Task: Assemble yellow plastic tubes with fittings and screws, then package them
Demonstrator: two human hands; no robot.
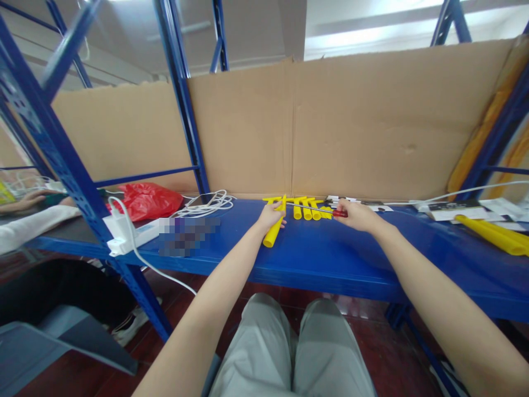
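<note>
My left hand [270,216] is closed around a yellow plastic part with a round tube-like handle [271,236], which points down toward me. In my right hand [359,215] is a screwdriver [339,213] with a red handle. Its long metal shaft runs left, level, toward the upper part of the yellow piece; whether the tip touches it I cannot tell. Behind the shaft, several similar yellow parts [306,212] lie side by side on the blue shelf table [322,253]. Another yellow part [270,199] shows partly behind my left hand.
To the left are a red plastic bag [149,200], a coiled white cable [209,204] and a white power strip [142,234]. More yellow tubes [494,235] and papers [458,209] lie at right. Cardboard [351,127] walls the back. A co-worker's hand [31,199] shows far left.
</note>
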